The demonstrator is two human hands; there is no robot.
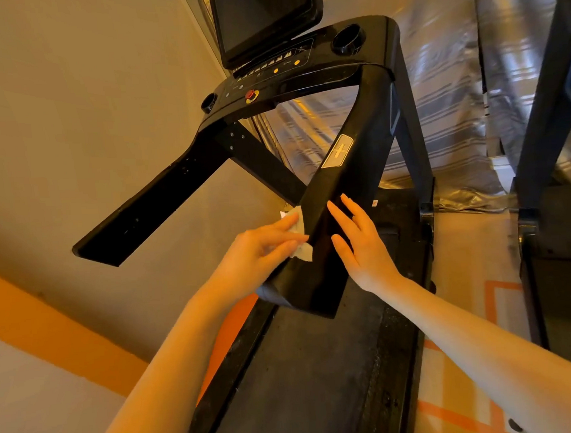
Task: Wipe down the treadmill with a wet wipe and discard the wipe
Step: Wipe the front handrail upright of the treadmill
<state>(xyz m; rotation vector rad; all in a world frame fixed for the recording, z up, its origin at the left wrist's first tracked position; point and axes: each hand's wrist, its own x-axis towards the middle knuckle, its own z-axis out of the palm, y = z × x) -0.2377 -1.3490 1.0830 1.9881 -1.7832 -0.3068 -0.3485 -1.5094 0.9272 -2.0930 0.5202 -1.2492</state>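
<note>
Wiping is the step in hand — the left hand [262, 247] presses a white wet wipe [300, 237] with straight fingers against the inner side of the treadmill's right handrail [330, 220], near its free end. The right hand [361, 242] lies flat and empty on the rail's top, fingers extended, steadying it. Next, I judge, the wipe should travel up toward the console [270, 74] — the left handrail [151, 206] remains, and no bin is visible.

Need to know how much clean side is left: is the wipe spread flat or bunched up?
Bunched up. The wipe shows as crumpled white folds under the left hand, pressed against the handrail.
</note>
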